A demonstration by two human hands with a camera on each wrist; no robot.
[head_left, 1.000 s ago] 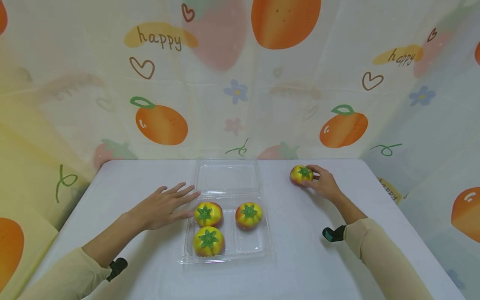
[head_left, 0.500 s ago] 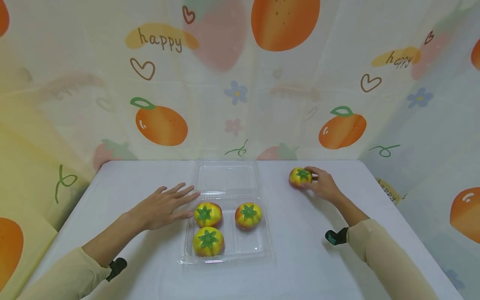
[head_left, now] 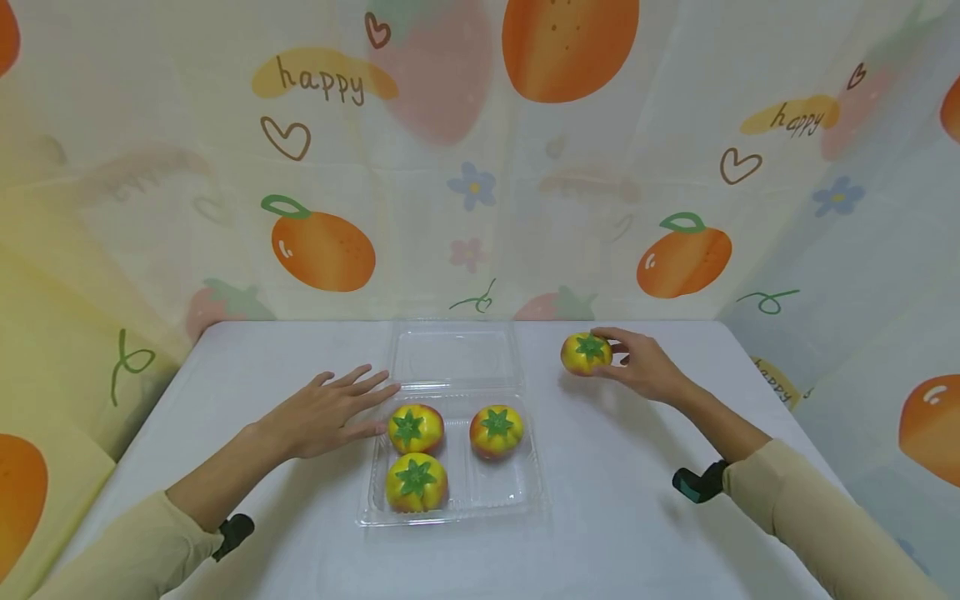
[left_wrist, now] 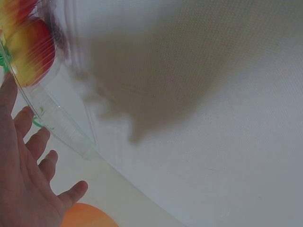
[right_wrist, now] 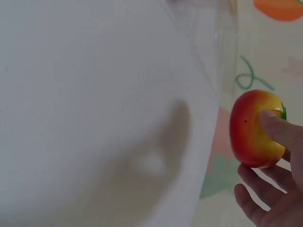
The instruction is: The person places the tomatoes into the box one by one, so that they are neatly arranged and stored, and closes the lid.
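My right hand (head_left: 637, 362) pinches a toy persimmon (head_left: 581, 355), yellow and red with a green star-shaped calyx, between thumb and fingers. It hangs above the table at the back right, its shadow below. In the right wrist view the thumb lies across the persimmon (right_wrist: 253, 132), whose red underside shows. A clear plastic clamshell box (head_left: 498, 490) stands at the middle with its lid (head_left: 456, 354) folded back. Two persimmons sit in its left half, a rear one (head_left: 416, 430) and a front one (head_left: 417, 483); a third (head_left: 496, 432) is at the right rear. My left hand (head_left: 330, 414) spreads straight fingers at the box's left rim.
A white cloth covers the table (head_left: 600, 517). Behind it hangs a printed fabric backdrop (head_left: 562, 242) with fruit, hearts and flowers, and it continues down both sides. A black wrist device (head_left: 700, 482) sits below the right sleeve.
My right hand has raised the persimmon off the table and moved it slightly left. The left hand and the box have stayed in place.
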